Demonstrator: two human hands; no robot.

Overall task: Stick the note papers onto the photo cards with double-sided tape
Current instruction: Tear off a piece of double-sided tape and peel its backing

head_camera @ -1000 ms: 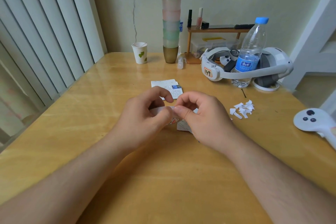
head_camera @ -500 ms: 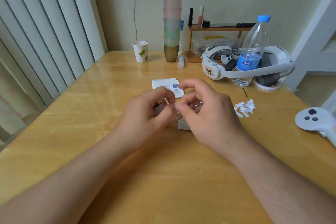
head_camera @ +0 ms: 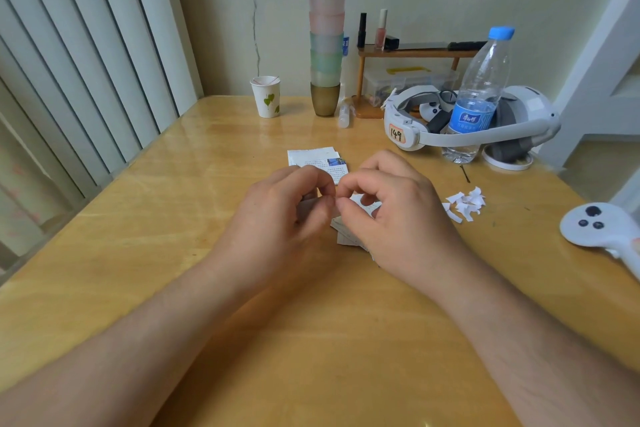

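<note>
My left hand (head_camera: 277, 218) grips a small pale note paper (head_camera: 307, 202), mostly hidden under its curled fingers. My right hand (head_camera: 394, 215) meets it fingertip to fingertip, thumb and forefinger pinching at the paper's edge. Whatever lies in that pinch is too small to see. Under both hands lie a few printed photo cards (head_camera: 346, 236) on the wooden table (head_camera: 311, 340). A second small stack of printed cards (head_camera: 313, 158) lies just beyond my hands. No roll of tape is visible.
A heap of white paper scraps (head_camera: 465, 205) lies right of my hands. Behind stand a paper cup (head_camera: 266, 97), a tall stack of cups (head_camera: 325, 45), a water bottle (head_camera: 479, 97), a white headset (head_camera: 450, 121) and a wooden shelf (head_camera: 412, 55). A white controller (head_camera: 602, 229) rests far right.
My right hand has shifted slightly while its fingertips keep working against the left hand's. The left hand has barely moved, and the view has tilted a little.
</note>
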